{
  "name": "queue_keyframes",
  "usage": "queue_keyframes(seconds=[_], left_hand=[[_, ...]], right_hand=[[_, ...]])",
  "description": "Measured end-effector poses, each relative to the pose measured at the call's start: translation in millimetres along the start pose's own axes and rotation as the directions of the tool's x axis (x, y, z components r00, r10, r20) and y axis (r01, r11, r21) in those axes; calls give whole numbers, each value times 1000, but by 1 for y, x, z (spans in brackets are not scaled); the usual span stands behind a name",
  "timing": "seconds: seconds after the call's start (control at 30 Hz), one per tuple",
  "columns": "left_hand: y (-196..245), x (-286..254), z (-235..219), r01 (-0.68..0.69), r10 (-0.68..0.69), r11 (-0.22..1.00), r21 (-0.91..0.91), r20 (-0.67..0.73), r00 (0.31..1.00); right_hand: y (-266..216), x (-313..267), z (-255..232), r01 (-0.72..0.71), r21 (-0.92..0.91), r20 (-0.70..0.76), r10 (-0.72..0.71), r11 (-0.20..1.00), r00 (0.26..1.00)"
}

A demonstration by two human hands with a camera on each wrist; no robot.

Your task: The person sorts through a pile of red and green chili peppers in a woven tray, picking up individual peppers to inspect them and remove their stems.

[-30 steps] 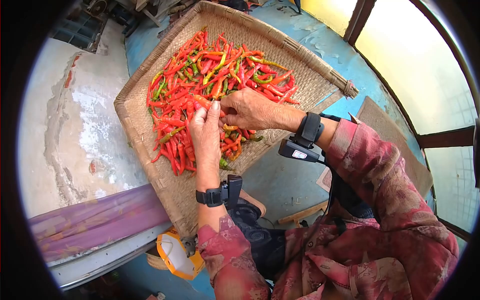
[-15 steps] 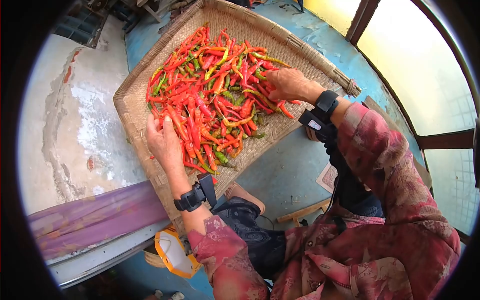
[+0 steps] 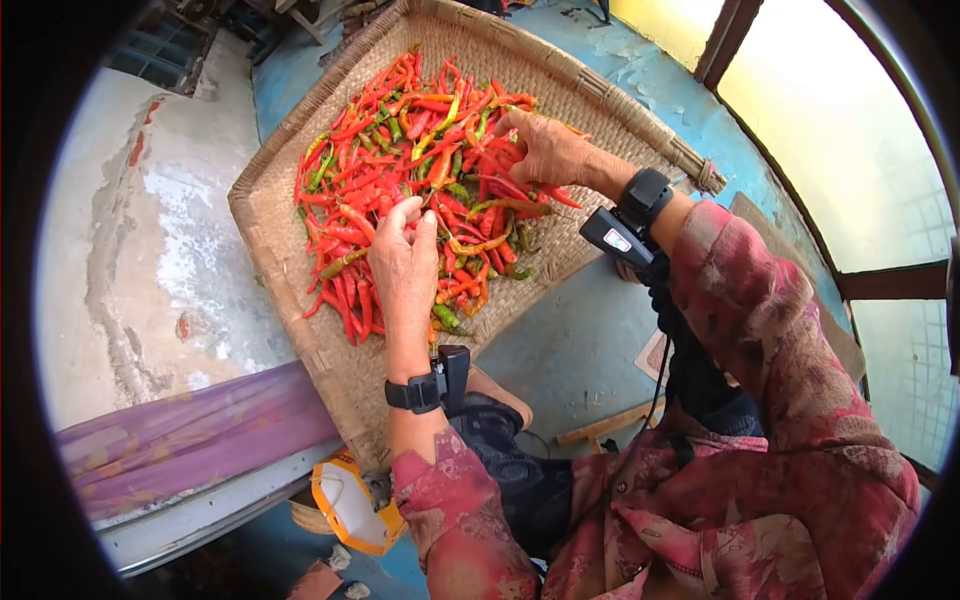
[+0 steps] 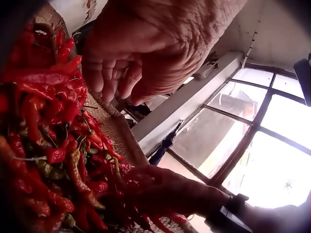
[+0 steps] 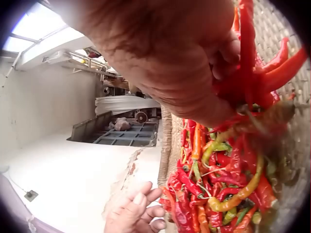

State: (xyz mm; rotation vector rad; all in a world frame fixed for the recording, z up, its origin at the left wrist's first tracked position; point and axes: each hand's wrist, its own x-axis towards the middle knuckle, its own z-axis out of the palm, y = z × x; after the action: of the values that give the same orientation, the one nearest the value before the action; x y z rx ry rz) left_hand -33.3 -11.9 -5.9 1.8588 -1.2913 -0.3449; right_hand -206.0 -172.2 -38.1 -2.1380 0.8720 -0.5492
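A heap of red chilli peppers, mixed with some green and orange ones, lies spread in a woven bamboo tray. Over the near middle of the heap is my left hand, its fingers loosely bent and nothing between them; the left wrist view shows the palm side of that hand above the peppers. Farther to the right, my right hand reaches down into the heap. In the right wrist view its fingers curl against several red chillies, partly hidden by the hand.
The tray's raised rim runs along the far side. Left of it are a peeling wall and a purple cloth. An orange-edged white object is below the tray. Glazed windows are at right, and a foot shows under the tray.
The hands were together over the heap, then parted, left hand to the left edge and right hand to the right. The left has since returned toward the middle; the right shifted slightly up and left.
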Motion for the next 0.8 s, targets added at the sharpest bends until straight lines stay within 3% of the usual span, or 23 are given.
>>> queue_keyframes(seconds=[0.03,0.1,0.13,0.17,0.23,0.3,0.37,0.43,0.53,0.57,0.63,0.7,0.77,0.8], left_hand=[[0,0,3,-3,3,1000,-1,0,1000],[0,-1,10,42,-37,995,-89,59,998],[3,-2,13,82,-71,985,-154,74,995],[5,-3,16,82,-71,985,-154,75,995],[18,-5,20,230,-173,896,-379,180,968],[20,-3,24,248,-174,847,-471,196,965],[18,-2,28,239,-150,778,-581,197,969],[17,-2,26,224,-150,793,-567,175,973],[15,0,18,220,-176,801,-556,131,976],[13,1,13,235,-208,795,-560,113,972],[8,5,-2,167,-202,844,-509,-14,979],[-7,10,-19,105,-173,920,-377,-153,973],[-19,13,-30,117,-189,943,-313,-212,959],[-21,13,-33,133,-215,923,-361,-197,957]], right_hand=[[-3,2,-3,0,-1,-3,0,1000,1000],[-13,6,-10,54,328,-111,-18,943,994],[-18,4,-12,40,392,-138,16,919,990],[-25,2,-11,40,392,-139,17,919,990],[-35,-1,-6,-14,566,-23,32,824,999],[-42,-3,7,80,530,-53,-62,844,997],[-43,-2,16,294,237,-86,-281,926,956],[-47,-4,15,257,217,-74,-246,942,966],[-49,-3,7,64,396,-7,-66,916,998],[-50,-4,3,64,396,-6,-68,916,998],[-49,-2,-3,-34,596,-40,72,802,997],[-42,2,-5,-14,623,-57,63,782,996],[-40,3,-6,-26,758,-55,104,652,993],[-41,3,-6,-8,758,-69,92,653,993]])
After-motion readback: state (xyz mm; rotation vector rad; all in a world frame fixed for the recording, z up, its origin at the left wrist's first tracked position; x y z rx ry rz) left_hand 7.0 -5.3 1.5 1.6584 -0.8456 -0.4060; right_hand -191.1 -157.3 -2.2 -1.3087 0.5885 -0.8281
